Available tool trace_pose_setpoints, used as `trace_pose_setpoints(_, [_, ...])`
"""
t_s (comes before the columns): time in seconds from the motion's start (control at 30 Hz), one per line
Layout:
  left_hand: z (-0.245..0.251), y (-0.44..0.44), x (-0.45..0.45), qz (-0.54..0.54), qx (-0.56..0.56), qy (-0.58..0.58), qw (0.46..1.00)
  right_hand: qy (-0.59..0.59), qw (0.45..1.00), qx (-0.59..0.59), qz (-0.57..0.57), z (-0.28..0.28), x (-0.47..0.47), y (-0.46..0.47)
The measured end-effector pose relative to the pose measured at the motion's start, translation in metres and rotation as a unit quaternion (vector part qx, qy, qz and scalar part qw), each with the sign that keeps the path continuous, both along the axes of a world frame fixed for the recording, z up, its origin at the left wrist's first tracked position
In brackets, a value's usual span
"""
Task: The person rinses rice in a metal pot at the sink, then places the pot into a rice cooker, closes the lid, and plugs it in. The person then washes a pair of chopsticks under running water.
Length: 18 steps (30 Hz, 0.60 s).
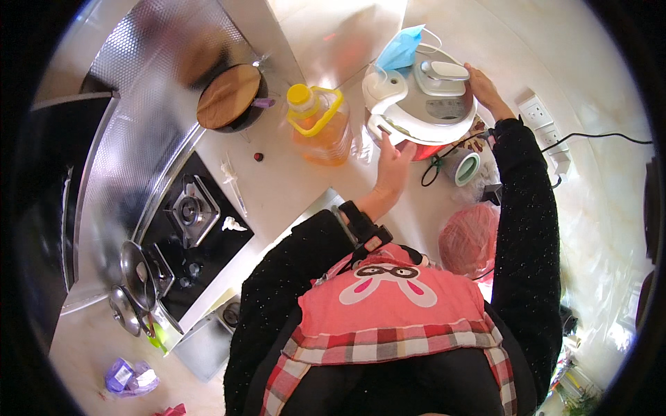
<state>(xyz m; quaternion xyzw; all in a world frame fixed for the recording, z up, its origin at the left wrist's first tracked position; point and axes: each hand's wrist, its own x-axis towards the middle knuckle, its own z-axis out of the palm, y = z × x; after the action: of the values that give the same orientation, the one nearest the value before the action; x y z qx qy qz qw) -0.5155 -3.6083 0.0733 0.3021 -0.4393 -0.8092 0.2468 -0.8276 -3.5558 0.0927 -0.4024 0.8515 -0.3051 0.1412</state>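
Observation:
A rice cooker (416,127) with a white and silver lid and a red lower body stands against the back wall. My left hand (394,169) is at its front edge, fingertips touching the white rim and the red part below. Around the right side of the lid curls my right hand (484,88), its fingertips partly hidden behind the cooker. A blue face mask (401,48) lies on the back left of the lid. Close to my left hand stands a large oil bottle (320,130) with a yellow cap and handle.
Behind the oil bottle's left leans a round wooden board (230,98). A gas stove (195,229) with a pan (138,273) is on the left. Right of the cooker are a pale green cup (465,169), a pink plastic bag (468,240) and wall sockets (538,115) with a black cord.

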Motion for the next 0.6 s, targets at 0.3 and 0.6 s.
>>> trace_pose_setpoints(0.3, [-0.007,-0.077,-0.046,0.027,-0.103,0.005,0.994,0.015,0.998,0.004,-0.067,0.002,0.036,0.065])
trace_pose_setpoints(0.6, [-0.035,-0.086,-0.019,-0.057,-0.206,-0.046,0.976,0.088,0.991,-0.058,-0.081,-0.033,0.054,0.072])
